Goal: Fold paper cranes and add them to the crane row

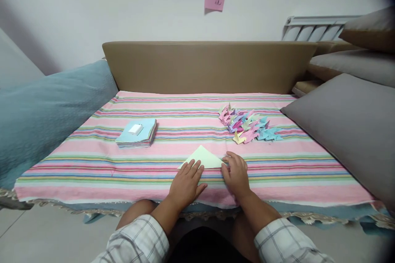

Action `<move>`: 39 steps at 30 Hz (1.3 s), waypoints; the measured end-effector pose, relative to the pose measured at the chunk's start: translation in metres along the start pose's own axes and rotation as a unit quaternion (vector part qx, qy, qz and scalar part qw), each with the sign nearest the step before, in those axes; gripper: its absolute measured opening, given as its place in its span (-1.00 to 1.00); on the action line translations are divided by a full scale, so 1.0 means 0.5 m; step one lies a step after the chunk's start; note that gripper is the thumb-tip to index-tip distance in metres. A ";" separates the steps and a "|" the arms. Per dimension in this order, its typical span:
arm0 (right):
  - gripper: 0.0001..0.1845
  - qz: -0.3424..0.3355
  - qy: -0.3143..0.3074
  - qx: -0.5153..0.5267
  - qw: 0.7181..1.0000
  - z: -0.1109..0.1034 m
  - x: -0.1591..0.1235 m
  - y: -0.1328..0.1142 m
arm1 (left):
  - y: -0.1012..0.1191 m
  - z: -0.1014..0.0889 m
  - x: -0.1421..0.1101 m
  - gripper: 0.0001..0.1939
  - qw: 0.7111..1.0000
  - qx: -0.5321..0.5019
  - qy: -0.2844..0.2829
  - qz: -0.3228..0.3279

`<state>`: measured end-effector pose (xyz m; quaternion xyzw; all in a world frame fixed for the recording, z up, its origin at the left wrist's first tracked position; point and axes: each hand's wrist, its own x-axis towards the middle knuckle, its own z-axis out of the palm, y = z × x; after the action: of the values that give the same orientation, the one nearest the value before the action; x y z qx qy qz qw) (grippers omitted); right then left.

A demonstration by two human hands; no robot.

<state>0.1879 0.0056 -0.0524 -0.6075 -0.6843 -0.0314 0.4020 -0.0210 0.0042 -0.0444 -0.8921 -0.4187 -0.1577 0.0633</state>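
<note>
A pale green sheet of paper [206, 158], folded into a triangle, lies on the striped cloth [173, 107] with its peak pointing away from me. My left hand [187, 181] rests flat on the triangle's left part and lower edge, fingers stretched out. At the right corner, my right hand [236, 172] has its thumb and forefinger closed around the paper's tip, with the other fingers bent. Beyond my right hand sits a heap of folded paper cranes [247, 125] in pink, purple, blue, green and yellow.
On the left stands a stack of coloured paper [137, 133] with a small white block [135, 129] on top. A brown backrest [210, 68] closes off the far side. Grey cushions [348, 127] lie at the right, a blue-covered armrest [55, 111] at the left.
</note>
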 end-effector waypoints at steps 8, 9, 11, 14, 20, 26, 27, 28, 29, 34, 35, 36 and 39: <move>-0.57 -0.184 -0.072 0.017 0.980 0.038 -0.055 -0.088 | 0.000 -0.002 0.000 -0.51 1.000 -0.013 0.004 0.003; -0.57 -0.176 -0.072 0.017 0.982 0.040 -0.058 -0.087 | 0.000 -0.004 0.001 -0.51 1.000 -0.014 0.003 0.002; -0.57 -0.159 -0.074 0.014 0.985 0.037 -0.062 -0.079 | 0.001 -0.005 0.002 -0.49 1.000 -0.012 0.001 -0.001; -0.57 -0.123 -0.070 0.005 0.990 0.024 -0.069 -0.061 | 0.001 -0.006 0.003 -0.47 1.000 -0.008 0.000 -0.001; -0.61 -0.063 -0.049 -0.025 0.996 -0.006 -0.076 -0.027 | -0.001 -0.006 0.006 -0.47 1.000 -0.012 0.003 0.001; -0.62 -0.012 -0.045 -0.049 0.998 -0.020 -0.075 -0.004 | -0.001 -0.005 0.006 -0.46 1.000 -0.020 0.002 -0.003; -0.62 -0.012 -0.044 -0.050 0.998 -0.021 -0.075 -0.004 | -0.001 -0.005 0.006 -0.46 1.000 -0.020 0.002 -0.003; -0.62 -0.013 -0.040 -0.053 0.998 -0.022 -0.075 -0.005 | -0.001 -0.004 0.006 -0.46 1.000 -0.019 0.001 -0.003; -0.62 -0.016 -0.033 -0.057 0.998 -0.022 -0.075 -0.007 | -0.001 -0.004 0.006 -0.46 1.000 -0.018 0.000 -0.002; -0.66 -0.078 -0.028 -0.064 0.994 -0.011 -0.068 -0.038 | 0.000 -0.004 0.005 -0.46 1.000 -0.018 -0.005 -0.002; -0.65 -0.098 -0.040 -0.061 0.993 -0.005 -0.066 -0.045 | 0.000 -0.004 0.005 -0.47 1.000 -0.020 -0.003 -0.003; -0.64 -0.113 -0.050 -0.058 0.991 0.001 -0.065 -0.051 | 0.000 -0.004 0.005 -0.47 1.000 -0.022 0.000 -0.004; -0.65 -0.119 -0.057 -0.058 0.990 0.019 -0.065 -0.059 | 0.000 -0.004 0.003 -0.48 1.000 -0.025 0.006 -0.005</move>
<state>0.1559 -0.0232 -0.0646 -0.5449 -0.7706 -0.0842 0.3195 -0.0204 0.0049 -0.0421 -0.8903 -0.4190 -0.1734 0.0427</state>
